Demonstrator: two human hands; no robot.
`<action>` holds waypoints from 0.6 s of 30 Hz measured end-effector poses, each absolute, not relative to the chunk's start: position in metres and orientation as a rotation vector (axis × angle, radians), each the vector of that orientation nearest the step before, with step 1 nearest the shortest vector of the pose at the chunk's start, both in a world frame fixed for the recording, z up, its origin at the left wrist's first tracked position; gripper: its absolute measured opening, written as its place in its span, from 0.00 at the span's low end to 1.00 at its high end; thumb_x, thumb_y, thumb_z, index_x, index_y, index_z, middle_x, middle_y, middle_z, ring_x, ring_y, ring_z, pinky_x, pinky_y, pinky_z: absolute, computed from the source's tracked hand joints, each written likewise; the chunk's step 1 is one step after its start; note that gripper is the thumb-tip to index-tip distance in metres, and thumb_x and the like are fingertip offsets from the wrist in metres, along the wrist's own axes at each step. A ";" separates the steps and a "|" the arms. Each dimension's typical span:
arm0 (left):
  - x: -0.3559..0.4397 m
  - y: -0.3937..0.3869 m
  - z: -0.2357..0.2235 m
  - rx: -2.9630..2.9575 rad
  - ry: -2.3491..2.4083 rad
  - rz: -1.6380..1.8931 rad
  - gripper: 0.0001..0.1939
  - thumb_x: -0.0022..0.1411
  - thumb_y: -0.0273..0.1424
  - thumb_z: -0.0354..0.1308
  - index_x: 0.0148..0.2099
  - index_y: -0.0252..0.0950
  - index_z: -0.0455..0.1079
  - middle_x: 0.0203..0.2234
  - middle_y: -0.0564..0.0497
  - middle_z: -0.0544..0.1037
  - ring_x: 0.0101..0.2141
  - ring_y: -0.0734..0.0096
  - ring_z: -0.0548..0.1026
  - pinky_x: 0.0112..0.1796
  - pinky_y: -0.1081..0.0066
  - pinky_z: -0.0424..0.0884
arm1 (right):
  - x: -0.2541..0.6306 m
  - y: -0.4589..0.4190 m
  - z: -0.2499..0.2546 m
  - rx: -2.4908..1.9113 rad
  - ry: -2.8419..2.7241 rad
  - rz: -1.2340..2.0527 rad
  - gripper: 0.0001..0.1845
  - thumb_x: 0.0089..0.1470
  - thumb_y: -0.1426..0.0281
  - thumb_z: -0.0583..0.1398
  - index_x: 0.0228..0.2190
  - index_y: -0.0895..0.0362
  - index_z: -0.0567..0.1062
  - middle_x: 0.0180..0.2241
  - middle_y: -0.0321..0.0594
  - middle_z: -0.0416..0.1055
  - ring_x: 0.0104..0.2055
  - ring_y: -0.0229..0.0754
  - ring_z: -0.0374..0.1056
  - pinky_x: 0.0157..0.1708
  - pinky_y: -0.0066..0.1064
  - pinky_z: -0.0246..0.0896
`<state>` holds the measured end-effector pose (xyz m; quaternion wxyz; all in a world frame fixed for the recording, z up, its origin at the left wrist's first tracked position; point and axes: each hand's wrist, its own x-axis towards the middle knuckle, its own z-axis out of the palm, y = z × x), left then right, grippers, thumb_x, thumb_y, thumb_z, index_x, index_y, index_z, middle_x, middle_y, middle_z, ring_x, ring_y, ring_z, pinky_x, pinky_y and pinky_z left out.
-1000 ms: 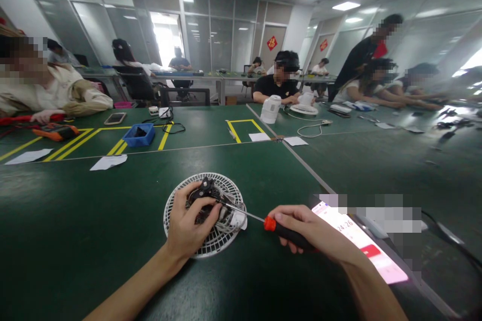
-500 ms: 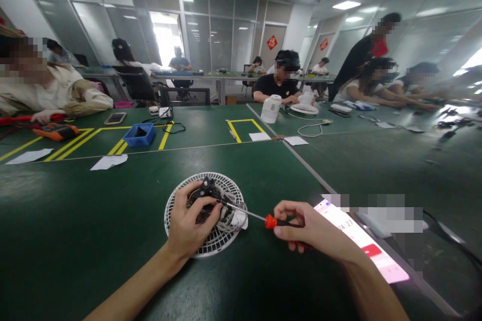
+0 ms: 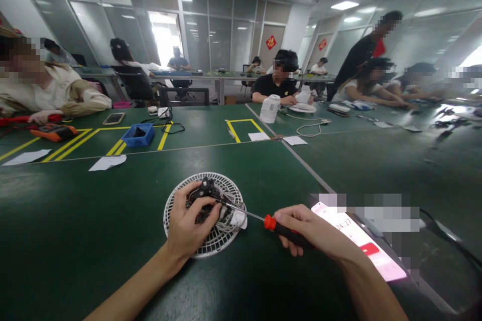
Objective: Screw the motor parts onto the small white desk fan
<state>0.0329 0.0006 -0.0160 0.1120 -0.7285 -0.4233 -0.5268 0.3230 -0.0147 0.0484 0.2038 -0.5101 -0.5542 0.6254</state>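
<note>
A round white fan grille (image 3: 218,250) lies on the green table in front of me, with a black motor assembly (image 3: 206,186) and a bundle of pale wires (image 3: 227,223) on it. My left hand (image 3: 191,218) grips the motor assembly from the left, thumb and fingers around it. In my right hand (image 3: 301,225) is a screwdriver (image 3: 270,222) with a red and black handle, its shaft slanting up-left. The screwdriver's tip is at the assembly beside my left thumb; the exact contact point is hidden.
A lit phone (image 3: 357,241) lies right of my right hand. Farther off are a blue bin (image 3: 138,135), paper slips (image 3: 108,162), an orange meter (image 3: 54,132) and a white fan base (image 3: 270,109). A person (image 3: 276,83) works across the table; others sit on both sides.
My right hand has shifted its grip on the screwdriver handle, the thumb now lying along the top. My left hand and the motor assembly stay in place.
</note>
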 end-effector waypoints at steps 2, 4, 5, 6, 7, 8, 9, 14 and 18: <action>0.033 0.001 -0.016 -2.137 -1.244 -1.547 0.08 0.59 0.27 0.68 0.42 0.38 0.76 0.54 0.43 0.69 0.53 0.57 0.72 0.51 0.55 0.75 | 0.322 -0.015 0.047 -1.437 -1.543 1.761 0.32 0.54 0.41 0.61 0.33 0.60 0.76 0.21 0.34 0.72 0.19 0.33 0.66 0.18 0.23 0.58; 0.033 0.001 -0.016 -2.138 -1.243 -1.547 0.08 0.59 0.27 0.68 0.42 0.38 0.76 0.54 0.44 0.69 0.52 0.57 0.72 0.52 0.55 0.75 | 0.322 -0.015 0.046 -1.451 -1.553 1.769 0.32 0.56 0.40 0.59 0.33 0.59 0.76 0.21 0.34 0.71 0.19 0.33 0.65 0.17 0.22 0.57; 0.033 0.001 -0.016 -2.139 -1.242 -1.548 0.08 0.59 0.27 0.68 0.42 0.38 0.76 0.54 0.44 0.69 0.52 0.57 0.72 0.52 0.55 0.75 | 0.322 -0.015 0.047 -1.456 -1.561 1.771 0.32 0.57 0.41 0.59 0.34 0.60 0.75 0.21 0.34 0.71 0.19 0.32 0.65 0.17 0.21 0.57; 0.033 0.001 -0.016 -2.141 -1.239 -1.549 0.08 0.59 0.27 0.68 0.42 0.38 0.76 0.54 0.44 0.69 0.53 0.57 0.72 0.52 0.55 0.75 | 0.322 -0.015 0.047 -1.458 -1.571 1.770 0.31 0.58 0.42 0.59 0.34 0.60 0.75 0.21 0.34 0.71 0.19 0.32 0.65 0.17 0.21 0.57; 0.032 0.001 -0.015 -2.141 -1.236 -1.552 0.08 0.59 0.27 0.68 0.42 0.38 0.76 0.54 0.44 0.69 0.53 0.57 0.72 0.52 0.55 0.75 | 0.322 -0.015 0.048 -1.454 -1.583 1.765 0.30 0.59 0.43 0.58 0.35 0.60 0.75 0.23 0.35 0.72 0.20 0.31 0.65 0.17 0.20 0.56; 0.032 0.001 -0.015 -2.143 -1.234 -1.554 0.08 0.59 0.27 0.68 0.42 0.38 0.76 0.54 0.44 0.69 0.53 0.57 0.72 0.52 0.55 0.74 | 0.322 -0.015 0.049 -1.439 -1.598 1.749 0.29 0.59 0.44 0.58 0.36 0.60 0.75 0.25 0.36 0.73 0.20 0.31 0.65 0.16 0.20 0.56; 0.032 0.001 -0.015 -2.143 -1.233 -1.555 0.07 0.60 0.27 0.68 0.42 0.38 0.76 0.54 0.44 0.69 0.53 0.57 0.72 0.53 0.55 0.74 | 0.323 -0.016 0.050 -1.415 -1.615 1.724 0.28 0.59 0.45 0.60 0.37 0.59 0.74 0.29 0.37 0.74 0.21 0.31 0.66 0.16 0.20 0.56; 0.033 0.000 -0.014 -2.142 -1.240 -1.551 0.07 0.60 0.27 0.67 0.41 0.37 0.76 0.53 0.44 0.69 0.52 0.57 0.72 0.52 0.55 0.75 | 0.323 -0.016 0.055 -1.339 -1.623 1.634 0.26 0.45 0.56 0.74 0.36 0.55 0.70 0.33 0.33 0.71 0.26 0.34 0.69 0.17 0.20 0.62; 0.033 0.000 -0.015 -2.140 -1.240 -1.546 0.07 0.60 0.27 0.68 0.41 0.37 0.76 0.53 0.43 0.69 0.53 0.57 0.72 0.52 0.55 0.74 | 0.324 -0.014 0.055 -1.374 -1.560 1.648 0.25 0.46 0.53 0.73 0.33 0.58 0.73 0.29 0.34 0.72 0.26 0.34 0.69 0.20 0.22 0.64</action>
